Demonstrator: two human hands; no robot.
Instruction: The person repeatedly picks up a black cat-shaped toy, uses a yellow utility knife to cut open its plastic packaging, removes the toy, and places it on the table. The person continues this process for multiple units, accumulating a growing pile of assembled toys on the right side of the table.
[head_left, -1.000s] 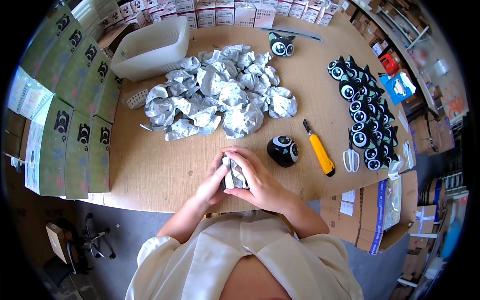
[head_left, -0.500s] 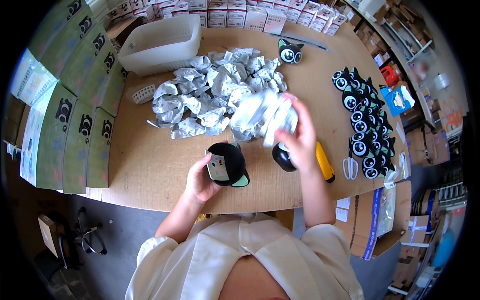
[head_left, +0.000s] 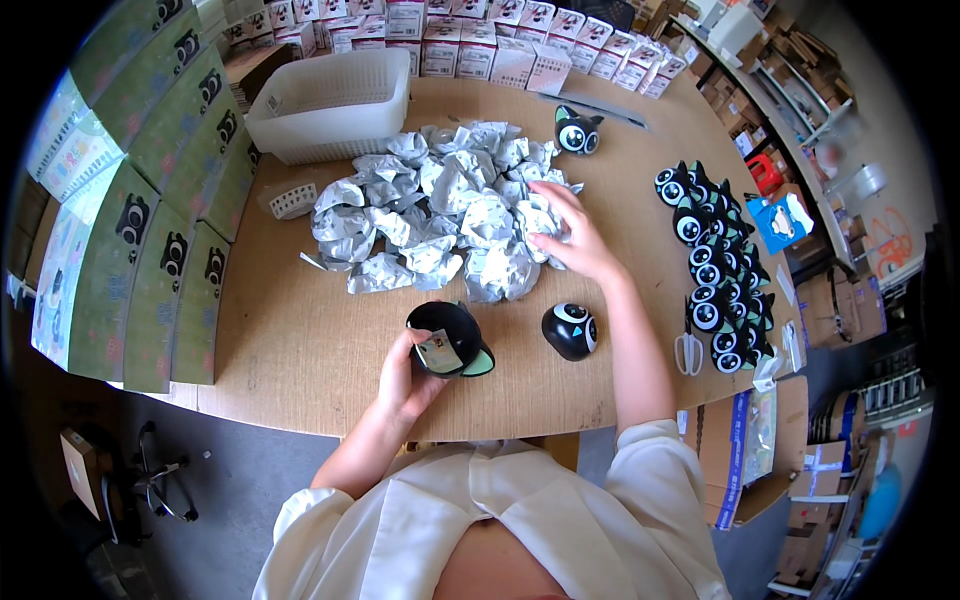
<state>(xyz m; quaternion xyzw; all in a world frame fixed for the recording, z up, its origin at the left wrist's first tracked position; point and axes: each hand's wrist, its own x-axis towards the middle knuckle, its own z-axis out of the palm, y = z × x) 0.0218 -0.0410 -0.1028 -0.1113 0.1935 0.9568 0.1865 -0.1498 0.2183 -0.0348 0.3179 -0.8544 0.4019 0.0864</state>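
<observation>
My left hand grips a hollow black cat-head shell, its opening facing up and a green-lined ear at the lower right. The thumb presses a small printed card at the shell's opening. My right hand is at the right side of a heap of crumpled silver-grey paper. Its fingers are apart, thumb and fingertips touching the paper. Below that hand, a black rounded head piece with big white-ringed eyes rests on the table.
Green boxes are stacked at the left, with a translucent plastic bin behind the heap. One cat head stands farther back. Several more heads line the right side, near white-handled scissors. Small white boxes line the back.
My right hand has moved up and away with the crumpled paper wad, now let go at the heap. The head piece beneath is uncovered. The yellow tool has gone out of sight behind my right arm.
</observation>
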